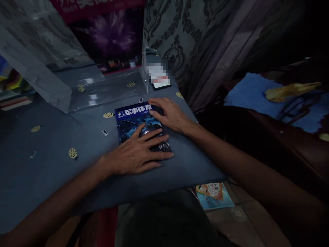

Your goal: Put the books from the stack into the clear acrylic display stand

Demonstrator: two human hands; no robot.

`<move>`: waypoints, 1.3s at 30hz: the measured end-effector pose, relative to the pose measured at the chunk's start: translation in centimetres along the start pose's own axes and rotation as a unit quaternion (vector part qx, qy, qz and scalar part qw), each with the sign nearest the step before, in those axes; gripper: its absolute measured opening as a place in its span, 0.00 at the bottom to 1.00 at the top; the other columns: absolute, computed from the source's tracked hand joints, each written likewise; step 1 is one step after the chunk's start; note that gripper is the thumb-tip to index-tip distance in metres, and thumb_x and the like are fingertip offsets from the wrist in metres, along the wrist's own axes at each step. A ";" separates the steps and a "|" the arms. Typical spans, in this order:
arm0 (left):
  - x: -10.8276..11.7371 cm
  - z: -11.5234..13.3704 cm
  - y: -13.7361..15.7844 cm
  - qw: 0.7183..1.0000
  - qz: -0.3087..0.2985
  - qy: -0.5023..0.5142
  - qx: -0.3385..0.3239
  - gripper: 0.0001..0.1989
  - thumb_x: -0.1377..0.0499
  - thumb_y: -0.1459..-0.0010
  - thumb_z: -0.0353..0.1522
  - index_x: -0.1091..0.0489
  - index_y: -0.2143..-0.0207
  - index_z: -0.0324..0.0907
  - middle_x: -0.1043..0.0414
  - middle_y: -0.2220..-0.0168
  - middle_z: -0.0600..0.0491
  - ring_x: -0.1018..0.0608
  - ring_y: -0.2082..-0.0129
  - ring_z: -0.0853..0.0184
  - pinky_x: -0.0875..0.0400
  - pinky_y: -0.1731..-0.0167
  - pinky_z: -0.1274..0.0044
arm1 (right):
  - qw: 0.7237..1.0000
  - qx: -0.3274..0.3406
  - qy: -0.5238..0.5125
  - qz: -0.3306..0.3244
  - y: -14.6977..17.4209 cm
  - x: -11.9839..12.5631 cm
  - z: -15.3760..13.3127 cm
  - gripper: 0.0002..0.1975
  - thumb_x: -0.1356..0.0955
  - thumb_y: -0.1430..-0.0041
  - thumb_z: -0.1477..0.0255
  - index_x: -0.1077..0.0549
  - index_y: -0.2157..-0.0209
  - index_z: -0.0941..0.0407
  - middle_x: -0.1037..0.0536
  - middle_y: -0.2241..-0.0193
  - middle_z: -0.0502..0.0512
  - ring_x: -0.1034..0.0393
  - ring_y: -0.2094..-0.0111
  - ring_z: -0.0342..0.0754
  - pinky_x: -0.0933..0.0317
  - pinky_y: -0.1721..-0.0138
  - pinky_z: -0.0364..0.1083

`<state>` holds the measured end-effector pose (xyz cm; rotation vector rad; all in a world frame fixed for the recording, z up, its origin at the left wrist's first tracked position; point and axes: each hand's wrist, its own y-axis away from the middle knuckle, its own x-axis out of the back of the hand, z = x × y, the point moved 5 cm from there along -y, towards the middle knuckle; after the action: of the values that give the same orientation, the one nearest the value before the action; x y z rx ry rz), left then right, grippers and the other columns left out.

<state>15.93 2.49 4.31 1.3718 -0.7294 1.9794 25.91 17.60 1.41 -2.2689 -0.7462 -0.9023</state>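
At a counter (53,147) spread with blue-grey cloth printed with yellow pineapples, a person's two bare hands rest on a blue children's book (140,118) titled "军事体育" in bold white, with "少儿" smaller at its left and the letters "JUNSHI" beneath. The left hand (136,154), reaching in from seven o'clock, lies flat over the lower cover, its fingers (158,140) spread well apart. The right hand (169,115), in from four o'clock, covers the upper right corner, fingers (156,101) close together and thumb on the cover; whether they pinch it, I cannot tell. The book lies flat on the counter, title toward twelve o'clock. At eleven o'clock from it stands a clear acrylic stand (58,92) with a large cover (115,34) showing a purple burst under a red band; "少儿" appears there too, partly cropped. Toward one o'clock lies a dark-edged flat object (158,77), its face pixelated past reading, before a patterned curtain (180,37). Stacked books (15,85) sit at ten o'clock. Between four and five, below the counter, lies an orange-and-blue booklet (214,197). Near three o'clock, a blue cloth (246,94) carries a yellowish object (282,93).
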 end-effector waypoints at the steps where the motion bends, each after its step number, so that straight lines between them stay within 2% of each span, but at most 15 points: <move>1: 0.0 0.0 0.0 1.000 0.002 -0.003 -0.001 0.20 0.45 0.30 0.39 0.33 0.37 0.55 0.40 0.31 0.49 0.42 0.29 0.52 0.57 0.31 0.46 | 1.000 0.004 0.006 -0.003 0.0 0.0 -0.1 0.23 0.35 0.33 0.63 0.30 0.40 0.55 0.23 0.44 0.61 0.31 0.42 0.60 0.39 0.39 0.62; 7: -0.4 0.0 0.0 0.999 0.022 -0.030 -0.004 0.19 0.45 0.30 0.39 0.31 0.39 0.54 0.36 0.33 0.48 0.38 0.31 0.52 0.53 0.32 0.46 | 0.997 0.049 0.035 -0.040 2.2 -0.2 -1.0 0.24 0.37 0.32 0.65 0.32 0.37 0.55 0.32 0.35 0.62 0.43 0.32 0.60 0.47 0.33 0.65; 12: -0.7 0.0 0.5 0.996 0.068 -0.048 -0.018 0.19 0.44 0.31 0.41 0.30 0.41 0.46 0.29 0.38 0.45 0.31 0.35 0.56 0.45 0.33 0.52 | 0.995 0.064 0.069 -0.036 6.7 0.4 -1.9 0.22 0.40 0.29 0.69 0.33 0.36 0.53 0.31 0.36 0.61 0.41 0.33 0.59 0.44 0.34 0.67; 15: -0.4 0.2 0.7 0.993 0.099 -0.068 -0.022 0.20 0.44 0.31 0.44 0.28 0.45 0.42 0.26 0.42 0.45 0.28 0.38 0.56 0.40 0.35 0.56 | 0.991 0.087 0.100 -0.018 9.8 0.6 -3.0 0.24 0.40 0.29 0.72 0.36 0.34 0.52 0.28 0.38 0.61 0.37 0.35 0.57 0.38 0.37 0.65; 18: 0.1 0.4 0.9 0.988 0.130 -0.076 -0.023 0.18 0.45 0.31 0.44 0.25 0.53 0.40 0.22 0.48 0.45 0.24 0.44 0.58 0.33 0.40 0.63 | 0.985 0.123 0.124 0.008 12.5 0.5 -5.0 0.26 0.39 0.30 0.75 0.39 0.32 0.54 0.28 0.39 0.64 0.36 0.35 0.57 0.34 0.39 0.62; 21: 0.4 0.5 1.1 0.986 0.146 -0.073 -0.020 0.16 0.46 0.30 0.41 0.24 0.59 0.40 0.20 0.54 0.46 0.23 0.50 0.60 0.28 0.48 0.68 | 0.983 0.141 0.117 0.016 14.5 0.0 -7.2 0.28 0.38 0.32 0.77 0.39 0.32 0.54 0.27 0.40 0.64 0.36 0.35 0.57 0.34 0.39 0.61; 23: 0.4 0.4 1.4 0.985 0.155 -0.077 -0.017 0.15 0.47 0.30 0.39 0.24 0.62 0.41 0.20 0.58 0.47 0.22 0.54 0.61 0.27 0.51 0.69 | 0.981 0.163 0.106 -0.001 15.4 -0.5 -8.9 0.27 0.38 0.32 0.78 0.37 0.33 0.55 0.24 0.42 0.63 0.33 0.37 0.56 0.33 0.39 0.60; 27: 0.3 0.2 2.0 0.981 0.171 -0.087 0.015 0.15 0.49 0.29 0.35 0.25 0.62 0.40 0.21 0.60 0.48 0.22 0.56 0.62 0.26 0.54 0.70 | 0.974 0.191 0.102 -0.073 15.8 -2.2 -11.1 0.26 0.38 0.34 0.79 0.34 0.36 0.55 0.22 0.44 0.62 0.31 0.39 0.56 0.35 0.38 0.63; 30: 0.3 0.2 2.3 0.981 0.175 -0.074 0.044 0.14 0.50 0.29 0.33 0.26 0.58 0.39 0.21 0.58 0.46 0.23 0.54 0.61 0.26 0.52 0.68 | 0.965 0.214 0.084 -0.128 15.4 -3.7 -12.1 0.24 0.36 0.34 0.78 0.32 0.37 0.55 0.23 0.43 0.61 0.34 0.37 0.56 0.40 0.35 0.64; 33: 0.6 0.0 2.5 0.980 0.181 -0.044 0.070 0.13 0.51 0.29 0.30 0.28 0.54 0.37 0.22 0.56 0.45 0.23 0.51 0.60 0.26 0.51 0.67 | 0.956 0.235 0.056 -0.167 14.6 -4.9 -12.9 0.22 0.34 0.34 0.75 0.29 0.40 0.55 0.24 0.42 0.60 0.37 0.35 0.54 0.45 0.32 0.61; 39: 1.5 -1.9 3.5 0.953 0.250 0.081 0.147 0.11 0.51 0.29 0.29 0.31 0.51 0.41 0.24 0.53 0.47 0.23 0.51 0.63 0.25 0.50 0.68 | 0.944 0.256 0.035 -0.204 12.1 -4.9 -13.8 0.22 0.32 0.33 0.65 0.29 0.40 0.55 0.30 0.37 0.61 0.39 0.34 0.53 0.45 0.32 0.55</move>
<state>11.73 1.86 4.78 1.2470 -0.7826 2.6569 25.31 -1.38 2.46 -1.6442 -1.2814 -0.8395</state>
